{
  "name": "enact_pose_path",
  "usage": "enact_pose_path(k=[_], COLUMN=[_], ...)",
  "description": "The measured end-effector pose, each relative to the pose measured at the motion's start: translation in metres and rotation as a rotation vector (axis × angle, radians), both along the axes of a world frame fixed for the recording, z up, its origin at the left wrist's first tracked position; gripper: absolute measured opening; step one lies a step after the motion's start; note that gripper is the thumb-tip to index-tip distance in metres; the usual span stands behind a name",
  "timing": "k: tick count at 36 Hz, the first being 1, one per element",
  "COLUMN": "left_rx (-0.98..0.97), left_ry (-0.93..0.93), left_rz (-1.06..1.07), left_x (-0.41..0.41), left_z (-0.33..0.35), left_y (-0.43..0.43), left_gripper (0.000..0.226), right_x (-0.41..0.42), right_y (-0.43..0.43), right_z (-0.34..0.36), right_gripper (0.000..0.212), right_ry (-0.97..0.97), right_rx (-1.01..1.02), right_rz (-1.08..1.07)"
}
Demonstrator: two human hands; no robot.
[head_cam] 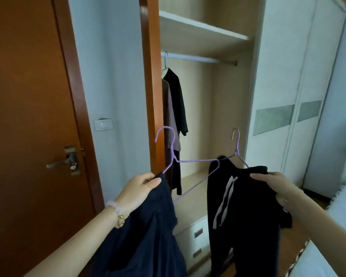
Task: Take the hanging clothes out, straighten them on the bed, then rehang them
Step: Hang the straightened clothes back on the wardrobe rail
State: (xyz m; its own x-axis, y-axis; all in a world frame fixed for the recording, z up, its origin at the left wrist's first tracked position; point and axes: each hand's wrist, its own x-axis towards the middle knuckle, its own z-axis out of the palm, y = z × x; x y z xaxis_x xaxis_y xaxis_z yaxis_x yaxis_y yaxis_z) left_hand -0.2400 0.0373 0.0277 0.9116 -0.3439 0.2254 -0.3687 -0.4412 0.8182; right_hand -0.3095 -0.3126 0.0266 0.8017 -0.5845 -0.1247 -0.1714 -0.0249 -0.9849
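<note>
While left hand grips navy garment, right hand grips black trousers.

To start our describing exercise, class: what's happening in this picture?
A person stands at an open wardrobe, holding one garment in each hand. The left hand grips a navy garment together with a purple hanger; the right hand grips black trousers with grey drawstrings on a second hanger. Both hangers are off the rail, where a black top and a brown garment hang. A bed edge shows at lower right.
</note>
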Motion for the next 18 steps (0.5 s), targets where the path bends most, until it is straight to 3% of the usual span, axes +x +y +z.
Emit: enact_pose_path(k=[7, 18], left_rx=[-0.027, -0.294], left_ry=[0.009, 0.226], left_rz=[-0.147, -0.151], left_x=[0.075, 0.224], left_z=[0.009, 0.032], left_y=[-0.067, -0.185], left_gripper=[0.038, 0.009], right_x=[0.027, 0.120], right_y=[-0.040, -0.112], right_z=[0.005, 0.013], right_gripper=[0.009, 0.031], right_ry=[-0.043, -0.018], right_rx=[0.029, -0.032], right_rz=[-0.078, -0.109])
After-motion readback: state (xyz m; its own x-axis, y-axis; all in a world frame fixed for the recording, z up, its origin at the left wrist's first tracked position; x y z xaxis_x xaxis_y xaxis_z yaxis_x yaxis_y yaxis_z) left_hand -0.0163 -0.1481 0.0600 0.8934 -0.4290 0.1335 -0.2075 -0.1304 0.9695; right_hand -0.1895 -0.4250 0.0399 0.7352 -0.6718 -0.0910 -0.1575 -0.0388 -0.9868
